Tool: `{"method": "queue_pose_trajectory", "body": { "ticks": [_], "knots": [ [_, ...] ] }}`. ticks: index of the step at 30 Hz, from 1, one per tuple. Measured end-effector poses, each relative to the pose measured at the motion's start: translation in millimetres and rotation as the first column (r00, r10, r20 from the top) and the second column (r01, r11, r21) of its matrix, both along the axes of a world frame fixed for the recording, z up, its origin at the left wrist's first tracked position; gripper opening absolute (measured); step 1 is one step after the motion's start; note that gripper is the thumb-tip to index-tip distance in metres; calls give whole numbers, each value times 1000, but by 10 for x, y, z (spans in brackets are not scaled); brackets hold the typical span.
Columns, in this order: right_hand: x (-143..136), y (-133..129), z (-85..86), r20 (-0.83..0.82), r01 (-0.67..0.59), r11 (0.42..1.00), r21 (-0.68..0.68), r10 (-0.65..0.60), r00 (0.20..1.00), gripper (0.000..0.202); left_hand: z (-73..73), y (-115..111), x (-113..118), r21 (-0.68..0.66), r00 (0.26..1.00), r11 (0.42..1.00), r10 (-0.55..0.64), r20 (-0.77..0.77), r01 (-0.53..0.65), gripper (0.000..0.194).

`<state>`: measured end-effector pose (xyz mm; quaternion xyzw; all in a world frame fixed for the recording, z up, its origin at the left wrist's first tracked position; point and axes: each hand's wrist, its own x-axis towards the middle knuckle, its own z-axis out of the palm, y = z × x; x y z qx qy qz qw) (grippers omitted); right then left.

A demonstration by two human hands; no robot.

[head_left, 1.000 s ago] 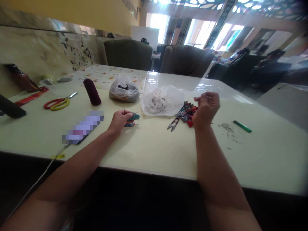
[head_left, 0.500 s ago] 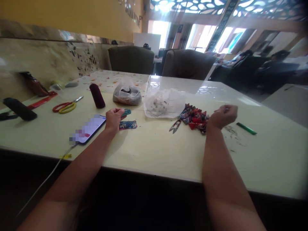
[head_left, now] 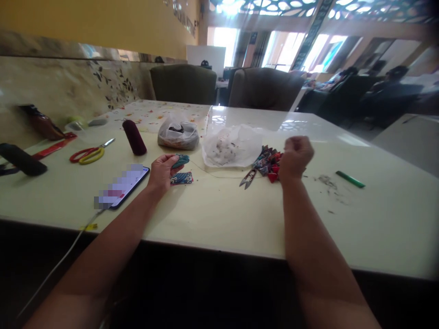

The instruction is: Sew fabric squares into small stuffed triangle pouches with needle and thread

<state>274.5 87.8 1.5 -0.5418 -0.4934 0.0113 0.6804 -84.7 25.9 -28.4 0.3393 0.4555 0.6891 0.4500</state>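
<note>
Between thumb and fingers, my left hand [head_left: 162, 171] pinches a small teal patterned fabric piece [head_left: 181, 160]. Just below it on the table lie blue wave-patterned fabric strips [head_left: 182, 177]. A thin thread [head_left: 219, 176] runs from the teal piece across the table toward the right. My right hand [head_left: 297, 154] is raised and closed, its fingertips mostly hidden; whether a needle is in them is too small to see. Behind that wrist sits a pile of folded red and dark patterned fabric pieces [head_left: 269, 161]. Thread snips [head_left: 248, 178] lie at the pile's left.
A clear plastic bag [head_left: 228, 148] with white stuffing and another tied bag [head_left: 178, 135] stand mid-table. To the left are a maroon thread cone [head_left: 134, 138], red-yellow scissors [head_left: 89, 154] and a phone [head_left: 125, 187] on a cable. A green stick [head_left: 350, 179] lies right, by thread scraps.
My right hand has moved left and slightly up, now over the fabric pile. The thread from the teal piece shows slack on the table. My left hand keeps its pinch.
</note>
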Motion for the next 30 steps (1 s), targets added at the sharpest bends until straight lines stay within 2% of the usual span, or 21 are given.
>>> {"method": "queue_pose_trajectory", "body": {
  "ticks": [1,3,4,6,9,11,12,14,15,16,21,27,30],
  "knots": [
    [-152,-23,-3,-13,-94,996,-3,94,996,9,1,-11,19,-8,1000,1000,-19,-5,18,19],
    [-479,-101,-30,-57,-381,921,-81,377,924,6,10,-41,64,-22,999,998,-54,-10,53,19],
    [-643,-154,-56,-103,-503,854,-133,492,864,8,17,-58,89,-27,997,997,-71,-10,71,19],
    [-945,-277,-131,-230,-696,681,-227,657,718,13,32,-98,146,-39,994,993,-111,-9,111,20],
    [-1281,-460,-270,-350,-833,442,-332,763,544,22,52,-161,230,-67,982,981,-182,-45,179,24],
    [-1403,-553,-336,-394,-865,279,-418,802,449,25,64,-197,270,-77,972,976,-210,-105,202,26],
    [-1434,-586,-350,-409,-869,218,-444,814,413,23,69,-211,282,-80,967,976,-214,-137,204,27],
    [-1446,-624,-339,-430,-883,158,-442,826,364,19,77,-228,288,-87,962,978,-203,-181,190,28],
    [-1435,-630,-318,-434,-890,160,-427,827,357,19,78,-231,285,-91,962,980,-194,-190,179,29],
    [-1419,-629,-293,-430,-893,186,-409,824,368,19,78,-231,280,-94,963,981,-185,-194,170,29],
    [-1390,-622,-240,-220,-821,439,-366,816,534,16,57,-226,287,-107,955,977,-206,-213,186,26],
    [-1489,-724,-287,95,-722,588,-364,795,600,15,35,-261,349,-85,939,965,-262,-222,249,25],
    [-1493,-737,-273,153,-678,644,-356,755,637,13,23,-266,346,-81,926,962,-273,-262,260,26]
  ]
}}
